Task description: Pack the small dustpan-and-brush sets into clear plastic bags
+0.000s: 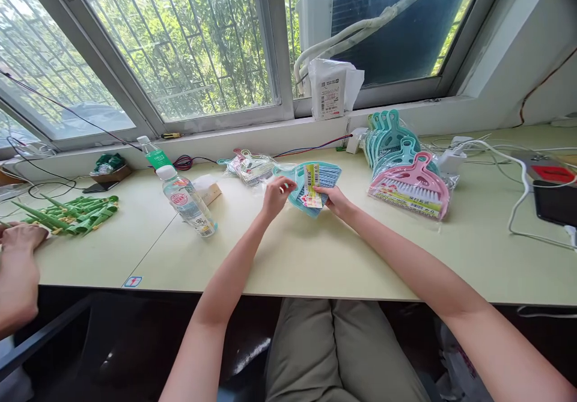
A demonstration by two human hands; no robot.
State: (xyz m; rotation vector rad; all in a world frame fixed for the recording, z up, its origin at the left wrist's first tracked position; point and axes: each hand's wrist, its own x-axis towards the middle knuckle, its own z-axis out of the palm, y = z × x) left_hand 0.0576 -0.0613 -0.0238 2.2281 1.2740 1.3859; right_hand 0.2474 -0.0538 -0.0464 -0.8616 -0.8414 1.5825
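Note:
Above the middle of the table I hold a teal mini dustpan and brush set (330, 176) with blue bristles and a yellow printed label (311, 184) across it. My left hand (276, 197) is closed at its handle end, fingers pinched together. My right hand (336, 200) grips the bristle side, thumb over the label's edge. To the right, a packed pink dustpan and brush set (412, 187) lies before a row of teal sets (390, 137). Behind my left hand is a pile of clear plastic packaging (252, 167), its contents hard to make out.
Two bottles, one clear (187, 201) and one green-labelled (155, 154), stand left of me. Further left, a co-worker's hand (20, 237) is near green leaf-like strips (72, 214). White cables (523, 179) and a black phone (554, 202) lie at the right. A white package (331, 92) stands on the sill.

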